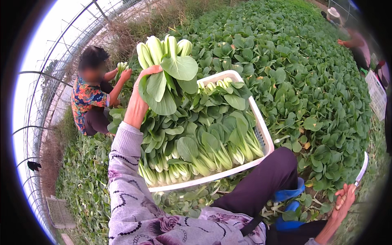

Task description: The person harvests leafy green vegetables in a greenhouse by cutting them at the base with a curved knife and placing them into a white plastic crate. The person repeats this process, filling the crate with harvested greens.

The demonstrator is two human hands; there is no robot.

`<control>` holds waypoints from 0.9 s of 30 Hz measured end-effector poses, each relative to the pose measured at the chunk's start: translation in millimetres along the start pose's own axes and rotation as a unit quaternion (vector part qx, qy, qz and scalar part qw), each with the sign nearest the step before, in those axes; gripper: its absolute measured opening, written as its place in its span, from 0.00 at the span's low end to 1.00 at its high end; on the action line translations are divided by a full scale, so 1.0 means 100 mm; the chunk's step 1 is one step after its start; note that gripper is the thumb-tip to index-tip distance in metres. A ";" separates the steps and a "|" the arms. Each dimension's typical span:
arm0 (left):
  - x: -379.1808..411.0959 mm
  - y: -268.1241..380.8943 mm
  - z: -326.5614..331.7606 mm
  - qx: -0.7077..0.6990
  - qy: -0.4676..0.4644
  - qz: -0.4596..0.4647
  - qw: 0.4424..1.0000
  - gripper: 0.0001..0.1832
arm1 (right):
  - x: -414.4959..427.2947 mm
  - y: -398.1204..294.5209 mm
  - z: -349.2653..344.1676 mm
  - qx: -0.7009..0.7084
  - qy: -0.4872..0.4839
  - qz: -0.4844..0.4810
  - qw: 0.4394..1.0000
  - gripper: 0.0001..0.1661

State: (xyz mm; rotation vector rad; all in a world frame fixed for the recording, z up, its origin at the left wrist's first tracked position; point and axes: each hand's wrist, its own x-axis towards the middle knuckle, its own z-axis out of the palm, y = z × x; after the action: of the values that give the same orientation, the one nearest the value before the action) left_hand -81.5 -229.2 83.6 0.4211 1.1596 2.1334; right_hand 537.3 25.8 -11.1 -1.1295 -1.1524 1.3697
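Observation:
My left hand (144,81) grips a bunch of green bok choy (167,58), pale stems up and leaves hanging down, above the upper left part of a white plastic crate (266,131). Inside the crate lie many bok choy plants (214,153); those in the near row have their stems pointing towards me. Off to the lower right, my right hand (344,197) is closed around the handle of a knife (363,168), its curved blade pointing up and away from the crate.
Dense bok choy (284,61) grows beyond and right of the crate. A person (92,98) in a flowered shirt crouches at left, holding bok choy. More people (356,46) work at far right, near another white crate (376,95). A crate (60,212) stands lower left, by the metal-hooped greenhouse wall.

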 end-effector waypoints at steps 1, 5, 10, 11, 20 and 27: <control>-0.07 0.01 0.04 0.006 0.006 -0.021 1.000 0.18 | -0.01 0.00 -0.02 -0.010 -0.003 -0.006 1.000 0.16; -0.45 0.12 0.03 0.099 -0.013 -0.085 0.991 0.21 | 0.03 -0.11 -0.12 -0.013 -0.091 0.033 0.995 0.17; -0.80 0.28 0.16 0.598 -0.264 -0.107 0.750 0.29 | 0.17 0.17 -0.09 -0.023 -0.051 0.032 0.998 0.15; -0.83 0.26 0.17 0.630 -0.348 -0.130 0.682 0.25 | 0.18 0.21 -0.03 -0.022 -0.078 0.045 0.996 0.15; -0.81 -0.50 0.07 0.658 -0.608 -0.285 0.342 0.18 | 0.07 0.33 0.14 -0.036 -0.111 0.061 0.991 0.13; -0.52 -1.03 -0.23 0.648 -0.623 -0.329 0.288 0.24 | -0.26 0.10 0.16 -0.063 -0.060 0.025 0.996 0.14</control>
State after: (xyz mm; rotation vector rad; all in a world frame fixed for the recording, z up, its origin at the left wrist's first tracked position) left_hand -15.3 -239.3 -13.2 1.4870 1.1973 -0.6244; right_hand 522.3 -2.1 -17.3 -1.1857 -1.3192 1.4356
